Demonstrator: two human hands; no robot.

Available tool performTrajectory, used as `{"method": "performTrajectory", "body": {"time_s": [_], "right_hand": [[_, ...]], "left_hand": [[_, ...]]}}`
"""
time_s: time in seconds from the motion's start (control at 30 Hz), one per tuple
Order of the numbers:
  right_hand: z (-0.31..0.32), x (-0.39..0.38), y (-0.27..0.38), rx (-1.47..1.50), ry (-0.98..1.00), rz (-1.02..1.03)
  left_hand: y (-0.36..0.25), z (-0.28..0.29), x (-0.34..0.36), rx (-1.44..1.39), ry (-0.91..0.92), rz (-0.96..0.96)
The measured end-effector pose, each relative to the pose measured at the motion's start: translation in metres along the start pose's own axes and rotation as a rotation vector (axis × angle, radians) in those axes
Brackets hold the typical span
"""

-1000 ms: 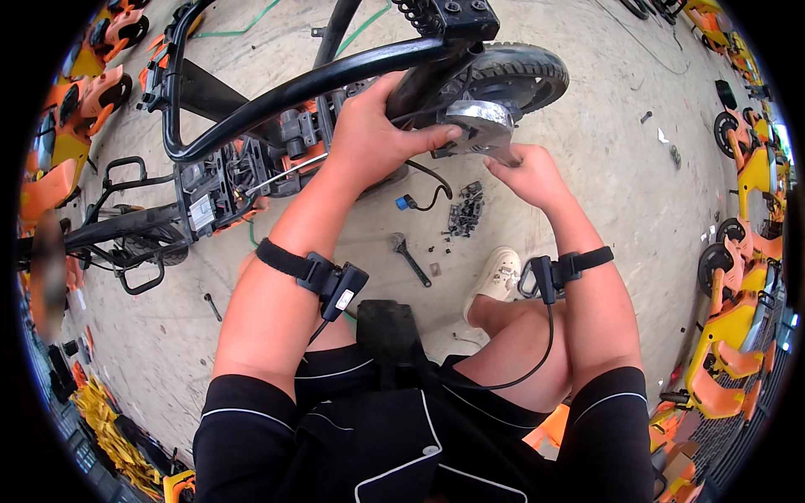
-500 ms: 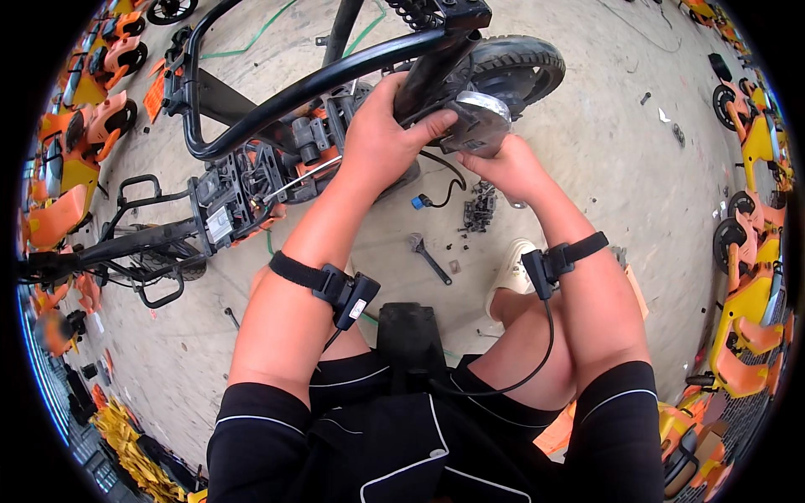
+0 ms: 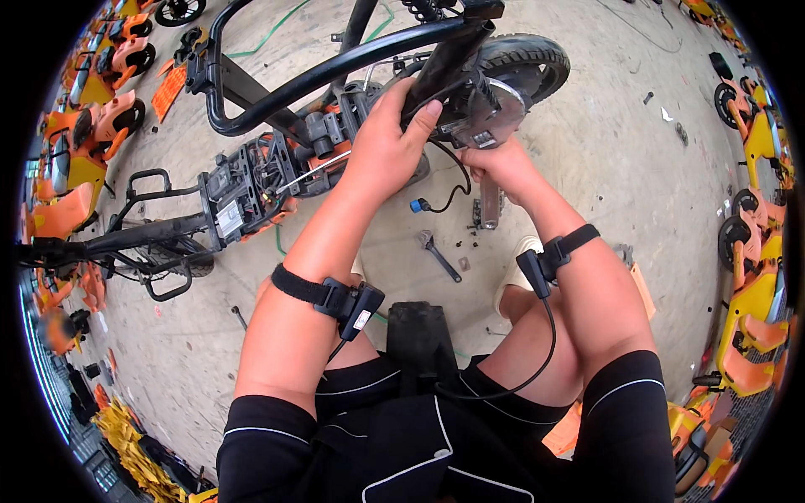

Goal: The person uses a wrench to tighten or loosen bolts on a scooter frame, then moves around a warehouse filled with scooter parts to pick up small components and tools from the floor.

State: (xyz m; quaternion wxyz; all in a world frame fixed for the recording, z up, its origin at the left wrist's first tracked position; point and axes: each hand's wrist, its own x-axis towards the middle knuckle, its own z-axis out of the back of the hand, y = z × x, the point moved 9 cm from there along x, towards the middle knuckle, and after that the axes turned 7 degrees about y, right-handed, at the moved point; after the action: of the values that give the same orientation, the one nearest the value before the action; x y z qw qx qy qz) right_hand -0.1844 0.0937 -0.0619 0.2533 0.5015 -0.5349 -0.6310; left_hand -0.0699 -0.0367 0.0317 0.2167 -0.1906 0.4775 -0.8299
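My left hand (image 3: 390, 147) is wrapped on the black frame tube (image 3: 440, 71) of a partly stripped two-wheeler beside its rear wheel (image 3: 545, 67). Against that tube sits a silver-rimmed plate (image 3: 501, 113), tilted, with dark grimy parts on it. Just below the plate my right hand (image 3: 499, 172) is closed on a grey metal tool (image 3: 490, 205), whose handle hangs downward; its upper end is hidden. A cable with a blue connector (image 3: 419, 205) dangles to the left of it. An adjustable wrench (image 3: 440, 256) lies on the floor beneath, near small loose screws (image 3: 465, 244).
The machine's open electronics bay (image 3: 235, 201) and rack bars (image 3: 159, 272) stretch leftward across the concrete floor (image 3: 637, 184). Rows of orange and yellow two-wheelers (image 3: 746, 335) line both sides. A bolt (image 3: 647, 98) and a small tool (image 3: 237, 317) lie on the floor.
The silver-rimmed plate has changed its tilt, turning more toward the camera. My right hand has turned, and the tool in it now points downward. My left hand has shifted slightly along the tube.
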Motion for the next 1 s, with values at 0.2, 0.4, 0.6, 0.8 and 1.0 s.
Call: {"method": "performTrajectory", "body": {"time_s": [0.2,0.4,0.6,0.8,1.0], "right_hand": [[-0.013,-0.008,-0.012,0.080,0.090,-0.129],[-0.025,-0.007,-0.018,0.257,0.166,-0.097],[-0.033,-0.008,-0.016,0.251,0.185,-0.118],[-0.012,-0.004,-0.007,0.032,-0.014,-0.022],[0.007,-0.007,-0.006,-0.094,-0.113,0.006]], "left_hand": [[0.001,-0.001,-0.003,0.050,0.008,-0.004],[-0.006,-0.002,-0.006,-0.014,-0.009,0.004],[0.004,-0.001,-0.009,-0.005,0.012,0.050],[0.002,-0.002,-0.010,0.108,0.023,-0.026],[0.006,-0.003,-0.007,0.130,0.059,0.025]]}}
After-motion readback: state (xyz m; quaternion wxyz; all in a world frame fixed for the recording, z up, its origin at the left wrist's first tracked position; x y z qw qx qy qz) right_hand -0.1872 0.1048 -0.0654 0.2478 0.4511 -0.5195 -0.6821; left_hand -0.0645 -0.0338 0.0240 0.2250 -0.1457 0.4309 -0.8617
